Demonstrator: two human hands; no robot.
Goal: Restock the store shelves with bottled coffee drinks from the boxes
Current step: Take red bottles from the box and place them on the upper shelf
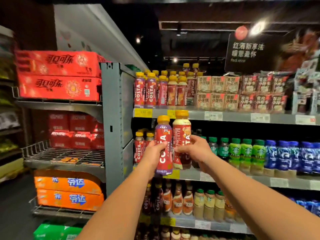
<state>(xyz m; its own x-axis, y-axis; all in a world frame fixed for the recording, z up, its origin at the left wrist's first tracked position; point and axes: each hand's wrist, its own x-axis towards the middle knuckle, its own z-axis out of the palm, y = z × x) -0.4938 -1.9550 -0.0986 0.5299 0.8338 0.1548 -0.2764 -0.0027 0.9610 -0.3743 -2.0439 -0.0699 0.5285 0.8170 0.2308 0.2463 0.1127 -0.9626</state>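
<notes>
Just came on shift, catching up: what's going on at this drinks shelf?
A person is restocking bottled coffee. The left hand grips a red-and-purple yellow-capped plastic Costa bottle; the right hand grips a red-and-cream yellow-capped Costa bottle. Both are held upright in front of the grey metal middle shelf, not yet set down, beside a few matching bottles standing at its left end.

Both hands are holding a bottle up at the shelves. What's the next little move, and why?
Probably ease both bottles forward and set them on the middle shelf. The left hand grips a red-and-purple Costa bottle and the right hand a cream-topped bottle, both upright at that shelf's height, and a dark opening shows between the shelved Costa bottles on the left and the green-capped bottles.
</notes>
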